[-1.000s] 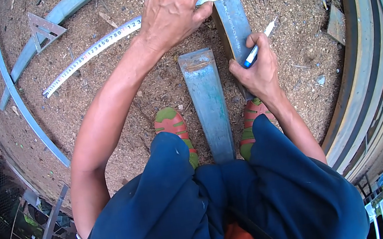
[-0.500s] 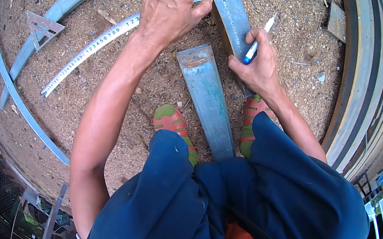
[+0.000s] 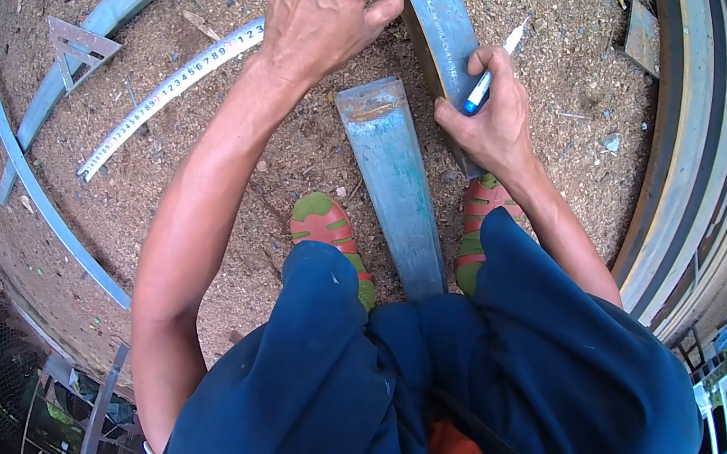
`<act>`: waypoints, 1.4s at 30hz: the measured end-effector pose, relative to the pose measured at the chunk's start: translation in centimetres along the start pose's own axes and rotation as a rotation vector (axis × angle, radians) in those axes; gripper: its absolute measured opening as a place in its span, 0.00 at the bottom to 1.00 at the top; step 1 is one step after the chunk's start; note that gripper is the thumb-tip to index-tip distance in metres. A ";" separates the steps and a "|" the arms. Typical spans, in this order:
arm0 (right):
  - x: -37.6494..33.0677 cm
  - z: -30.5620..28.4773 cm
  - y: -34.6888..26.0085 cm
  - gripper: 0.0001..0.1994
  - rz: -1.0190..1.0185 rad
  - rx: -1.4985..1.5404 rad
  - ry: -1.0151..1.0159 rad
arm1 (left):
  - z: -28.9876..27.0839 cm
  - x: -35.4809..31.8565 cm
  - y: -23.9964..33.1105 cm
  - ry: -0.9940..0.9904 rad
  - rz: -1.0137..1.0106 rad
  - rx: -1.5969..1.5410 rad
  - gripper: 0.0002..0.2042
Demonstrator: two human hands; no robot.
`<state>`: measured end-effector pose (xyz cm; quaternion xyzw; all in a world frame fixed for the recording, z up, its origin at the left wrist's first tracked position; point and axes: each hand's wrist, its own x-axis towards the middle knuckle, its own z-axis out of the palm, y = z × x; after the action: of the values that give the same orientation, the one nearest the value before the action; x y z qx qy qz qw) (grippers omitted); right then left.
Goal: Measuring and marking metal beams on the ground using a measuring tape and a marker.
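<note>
My left hand (image 3: 330, 16) is closed on a white measuring tape (image 3: 185, 82), thumb and fingertips pinching it beside a grey steel tube (image 3: 444, 31). One end of the tape lies across the top of that tube; the rest curves away left over the ground. Between the fingers of my right hand (image 3: 498, 113) is a white marker pen (image 3: 496, 67) with a blue end, its narrow tip pointing up and right. That hand also rests against the tube's side. A second steel tube (image 3: 390, 184) lies between my feet, reaching toward me.
Long steel bars (image 3: 699, 103) run along the right side. At the far left are a triangular metal plate (image 3: 79, 50), a curved steel bar (image 3: 55, 105) and a thin metal strip (image 3: 41, 194). A small flat metal piece (image 3: 641, 36) lies by the right-hand bars, on gravelly soil.
The whole view has shifted very slightly. Both hands keep the same holds on the tape and the marker pen.
</note>
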<state>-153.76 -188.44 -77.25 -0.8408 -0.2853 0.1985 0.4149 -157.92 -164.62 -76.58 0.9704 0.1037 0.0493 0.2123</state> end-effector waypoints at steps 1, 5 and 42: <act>0.0 0.0 0.0 0.23 0.000 0.000 -0.002 | 0.0 0.0 0.0 0.000 -0.003 0.000 0.18; 0.0 0.1 -0.3 0.23 0.011 0.002 -0.008 | -0.1 -0.2 -0.1 0.018 -0.002 0.018 0.18; 0.0 0.0 -0.4 0.22 0.002 -0.010 -0.002 | 0.6 -0.2 -0.3 0.067 0.057 0.016 0.16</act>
<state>-153.83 -188.27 -76.92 -0.8429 -0.2860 0.1981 0.4104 -158.05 -164.68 -77.27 0.9725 0.0833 0.0869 0.1995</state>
